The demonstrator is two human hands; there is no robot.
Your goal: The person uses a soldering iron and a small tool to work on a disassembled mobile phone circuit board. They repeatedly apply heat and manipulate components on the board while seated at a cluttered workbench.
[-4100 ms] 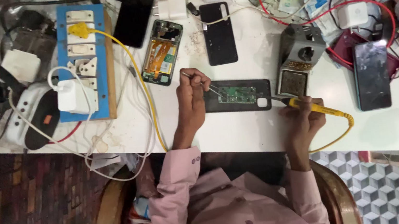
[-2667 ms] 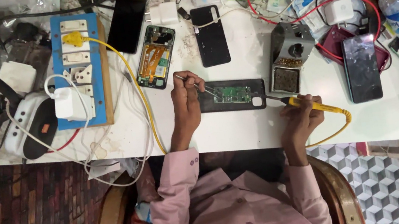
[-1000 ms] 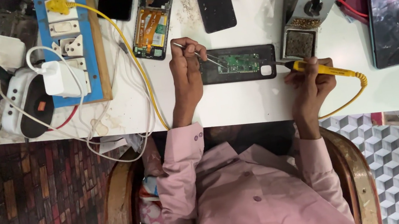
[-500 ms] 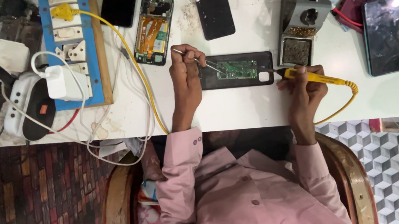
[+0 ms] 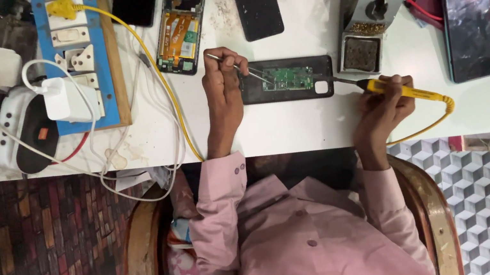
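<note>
An opened black phone (image 5: 313, 75) with a green circuit board (image 5: 288, 77) lies flat on the white table (image 5: 295, 127). My left hand (image 5: 221, 89) grips thin metal tweezers (image 5: 248, 71), whose tips rest on the board's left end. My right hand (image 5: 382, 104) holds a yellow soldering iron (image 5: 403, 91). The iron's dark tip touches the phone's right edge, and its yellow cable loops back under the hand.
A grey soldering-iron stand (image 5: 369, 15) sits just behind the phone. Another opened phone (image 5: 180, 27), two dark phones (image 5: 255, 0) (image 5: 468, 30), a blue power strip (image 5: 77, 52) with a white charger (image 5: 68, 99) and loose cables crowd the table.
The view has shifted slightly. My left hand stays on the board with the tweezers, and my right hand has kept the soldering iron's tip at the phone's right edge.
</note>
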